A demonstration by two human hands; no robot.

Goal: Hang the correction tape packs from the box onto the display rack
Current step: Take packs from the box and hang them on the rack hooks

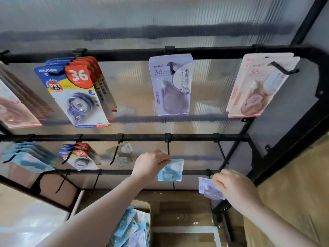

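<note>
My left hand [151, 162] pinches a blue correction tape pack [170, 170] by its top edge, right at the hook [168, 148] under the middle rail [142, 137] of the display rack. To seat it well, I think I should line the hang hole up with the hook's tip, then slide the pack back — no twisting. My right hand [231, 186] grips a lilac pack [209, 188], waiting low beside the rack. More packs lie in the box [140, 205] below.

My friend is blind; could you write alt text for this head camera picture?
A person's left hand holds a blue pack at a hook on a black display rack, while the right hand grips a purple pack. Below stands an open box of packs.
</note>
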